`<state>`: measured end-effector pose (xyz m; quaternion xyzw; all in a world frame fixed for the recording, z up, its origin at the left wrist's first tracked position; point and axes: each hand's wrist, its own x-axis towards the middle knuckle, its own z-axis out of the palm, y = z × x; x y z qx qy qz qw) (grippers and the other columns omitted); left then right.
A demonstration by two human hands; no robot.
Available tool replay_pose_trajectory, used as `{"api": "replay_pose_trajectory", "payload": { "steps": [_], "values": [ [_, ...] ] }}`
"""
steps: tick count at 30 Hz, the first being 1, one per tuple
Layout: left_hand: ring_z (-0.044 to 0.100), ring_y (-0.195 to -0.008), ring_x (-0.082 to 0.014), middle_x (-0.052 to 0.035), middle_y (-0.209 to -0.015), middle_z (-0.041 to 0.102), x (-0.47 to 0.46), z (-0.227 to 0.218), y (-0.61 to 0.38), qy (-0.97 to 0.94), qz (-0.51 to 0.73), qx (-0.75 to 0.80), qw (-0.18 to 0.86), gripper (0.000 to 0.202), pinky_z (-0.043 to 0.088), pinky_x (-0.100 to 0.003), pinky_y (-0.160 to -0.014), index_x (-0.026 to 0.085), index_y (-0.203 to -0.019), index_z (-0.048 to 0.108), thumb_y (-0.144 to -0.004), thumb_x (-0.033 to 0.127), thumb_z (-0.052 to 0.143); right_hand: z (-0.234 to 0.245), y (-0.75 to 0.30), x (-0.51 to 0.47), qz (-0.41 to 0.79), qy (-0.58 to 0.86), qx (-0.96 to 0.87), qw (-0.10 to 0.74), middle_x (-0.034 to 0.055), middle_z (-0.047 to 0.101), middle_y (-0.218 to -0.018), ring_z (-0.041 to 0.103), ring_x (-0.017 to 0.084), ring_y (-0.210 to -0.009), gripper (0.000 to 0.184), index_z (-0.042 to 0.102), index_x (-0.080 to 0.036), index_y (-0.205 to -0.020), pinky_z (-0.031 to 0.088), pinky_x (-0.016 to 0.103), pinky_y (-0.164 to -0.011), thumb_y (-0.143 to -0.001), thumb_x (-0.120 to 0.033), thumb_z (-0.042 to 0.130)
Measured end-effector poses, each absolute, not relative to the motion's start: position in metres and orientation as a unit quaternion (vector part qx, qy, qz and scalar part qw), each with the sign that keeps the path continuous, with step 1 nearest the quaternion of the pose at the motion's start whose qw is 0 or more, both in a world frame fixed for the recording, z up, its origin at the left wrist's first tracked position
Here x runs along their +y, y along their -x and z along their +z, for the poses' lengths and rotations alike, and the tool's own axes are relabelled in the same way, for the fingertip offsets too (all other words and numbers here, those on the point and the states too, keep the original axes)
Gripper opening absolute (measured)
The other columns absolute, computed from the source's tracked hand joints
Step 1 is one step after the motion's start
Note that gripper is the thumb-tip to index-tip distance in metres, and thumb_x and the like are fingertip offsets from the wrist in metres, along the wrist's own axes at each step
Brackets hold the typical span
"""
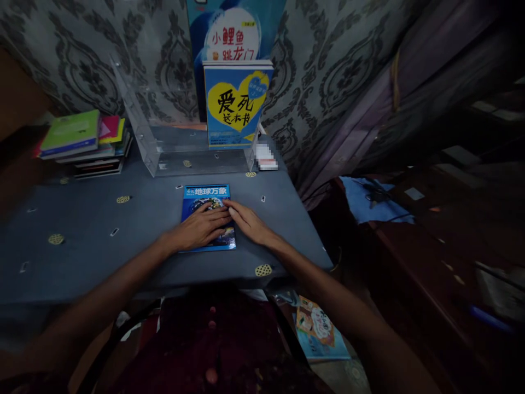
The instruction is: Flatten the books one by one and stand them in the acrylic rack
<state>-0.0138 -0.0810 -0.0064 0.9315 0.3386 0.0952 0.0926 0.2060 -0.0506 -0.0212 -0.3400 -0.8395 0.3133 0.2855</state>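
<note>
A blue book (209, 245) with a globe picture and Chinese title lies closed on the table, cover up. My left hand (200, 225) rests flat across the middle of its cover, fingers stretched to the right. At the book's right edge is my right hand (248, 221), its fingers extended and meeting the left fingertips. Neither hand grips anything. Behind the book stands a clear acrylic rack (205, 161), with a blue book bearing a yellow heart (233, 106) upright at its right end.
A taller teal book (262, 27) leans against the patterned curtain. To the left sits a stack of books (71, 134). The grey-blue tablecloth (151, 219) has printed pineapples. Lower right, more books (320, 334) lie below table height. A dark red surface (414, 251) holds a blue cloth (361, 200).
</note>
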Motion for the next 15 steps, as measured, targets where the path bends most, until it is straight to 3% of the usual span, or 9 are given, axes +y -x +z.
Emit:
{"api": "replay_pose_trajectory", "payload": {
  "steps": [9, 15],
  "values": [
    [0.043, -0.146, -0.0208, -0.0046, -0.150, 0.057, -0.097, -0.001, 0.011, -0.934, 0.095, 0.327, 0.106, 0.047, 0.017, -0.048, -0.126, 0.028, -0.149, 0.049, -0.109, 0.039, 0.029, -0.026, -0.207, -0.051, 0.284, 0.322, -0.869, 0.244, 0.0070, 0.053, -0.154, 0.041, 0.021, -0.149, 0.050, 0.047, -0.025, -0.151, 0.036, 0.052, -0.122, -0.109, -0.044, 0.026],
    [0.040, -0.149, -0.0179, -0.0004, -0.154, 0.052, -0.129, 0.004, 0.012, -0.937, 0.075, 0.321, 0.116, 0.047, 0.017, -0.047, -0.127, 0.032, -0.153, 0.043, -0.109, 0.041, 0.028, -0.026, -0.207, -0.050, 0.264, 0.321, -0.879, 0.236, 0.0093, 0.053, -0.154, 0.040, 0.021, -0.149, 0.050, 0.047, -0.021, -0.150, 0.036, 0.051, -0.122, -0.109, -0.040, 0.027]
  ]
}}
